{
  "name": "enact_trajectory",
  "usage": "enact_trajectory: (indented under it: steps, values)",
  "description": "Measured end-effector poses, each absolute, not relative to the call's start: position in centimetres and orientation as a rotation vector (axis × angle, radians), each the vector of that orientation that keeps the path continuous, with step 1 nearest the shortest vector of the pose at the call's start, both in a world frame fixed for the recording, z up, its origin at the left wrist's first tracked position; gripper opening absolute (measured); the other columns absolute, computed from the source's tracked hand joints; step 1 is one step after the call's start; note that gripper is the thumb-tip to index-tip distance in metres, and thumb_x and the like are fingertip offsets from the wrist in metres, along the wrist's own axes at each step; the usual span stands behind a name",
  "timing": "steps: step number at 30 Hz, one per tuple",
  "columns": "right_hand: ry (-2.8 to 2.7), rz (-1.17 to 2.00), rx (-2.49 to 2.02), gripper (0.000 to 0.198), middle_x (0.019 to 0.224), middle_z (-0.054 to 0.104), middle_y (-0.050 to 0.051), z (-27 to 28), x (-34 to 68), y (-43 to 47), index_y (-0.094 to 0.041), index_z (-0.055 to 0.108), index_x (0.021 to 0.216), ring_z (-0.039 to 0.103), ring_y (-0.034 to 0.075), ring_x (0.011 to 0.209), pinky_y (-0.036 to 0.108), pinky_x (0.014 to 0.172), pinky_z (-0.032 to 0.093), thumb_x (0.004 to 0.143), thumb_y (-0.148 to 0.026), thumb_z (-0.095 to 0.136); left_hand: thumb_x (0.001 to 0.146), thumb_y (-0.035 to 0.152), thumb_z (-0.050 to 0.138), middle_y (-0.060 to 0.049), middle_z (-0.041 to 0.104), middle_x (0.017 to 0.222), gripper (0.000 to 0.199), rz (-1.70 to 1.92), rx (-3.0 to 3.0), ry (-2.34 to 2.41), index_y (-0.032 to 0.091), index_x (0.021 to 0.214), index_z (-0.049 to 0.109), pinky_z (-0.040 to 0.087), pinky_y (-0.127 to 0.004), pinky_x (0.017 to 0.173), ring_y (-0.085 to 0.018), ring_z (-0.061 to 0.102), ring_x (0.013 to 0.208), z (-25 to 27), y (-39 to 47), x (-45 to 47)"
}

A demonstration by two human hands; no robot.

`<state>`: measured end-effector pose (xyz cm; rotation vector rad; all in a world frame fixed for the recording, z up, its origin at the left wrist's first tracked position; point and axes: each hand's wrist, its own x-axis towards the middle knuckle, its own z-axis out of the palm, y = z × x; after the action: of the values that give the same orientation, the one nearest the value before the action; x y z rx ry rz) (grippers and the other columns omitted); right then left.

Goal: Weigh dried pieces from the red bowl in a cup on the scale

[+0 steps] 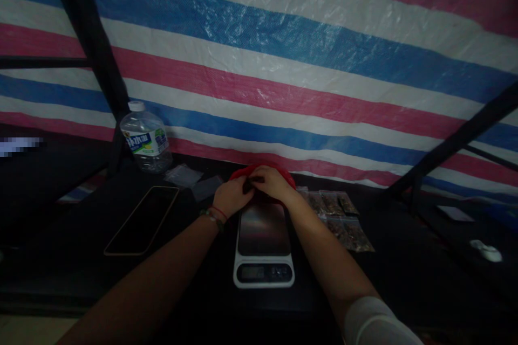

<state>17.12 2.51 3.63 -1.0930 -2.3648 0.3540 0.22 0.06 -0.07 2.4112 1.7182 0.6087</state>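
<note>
My left hand (232, 195), with a red string and a beaded bracelet at its wrist, meets my right hand (274, 183) over a red container (284, 174). The fingers of both hands are curled and closed around something small and dark that I cannot make out. Directly below them lies a white kitchen scale (264, 248) with a bare metal plate; its display is too dim to read. Beside my right forearm, small zip bags (343, 221) filled with brownish bits lie in rows. Flat clear plastic bags (206, 187) rest left of my left hand.
On the left of the dark table (194, 285) lie a phone (142, 221) and, farther back, a clear plastic bottle (148, 143). A striped tarp (283, 86) hangs behind. A crumpled white item (485, 250) sits far right, near slanted dark posts (457, 143).
</note>
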Motion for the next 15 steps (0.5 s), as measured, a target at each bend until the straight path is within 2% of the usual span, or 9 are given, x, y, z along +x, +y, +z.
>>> enact_trajectory:
  steps: [15]
  values:
    - [-2.250, 0.336, -1.107, 0.025, 0.102, 0.071, 0.007, 3.85, 17.13, 2.36, -0.017, 0.073, 0.097, 0.062, 0.017, 0.099, 0.032, 0.092, 0.046, 0.083, -0.005, 0.056, 0.091, 0.044, 0.048, -0.006, 0.069, 0.114, 0.044, 0.688, 2.348, 1.697, 0.025, 0.130, 0.054, 0.049, -0.029, 0.083, -0.023, 0.066, 0.101, 0.53, -0.36, 0.25]
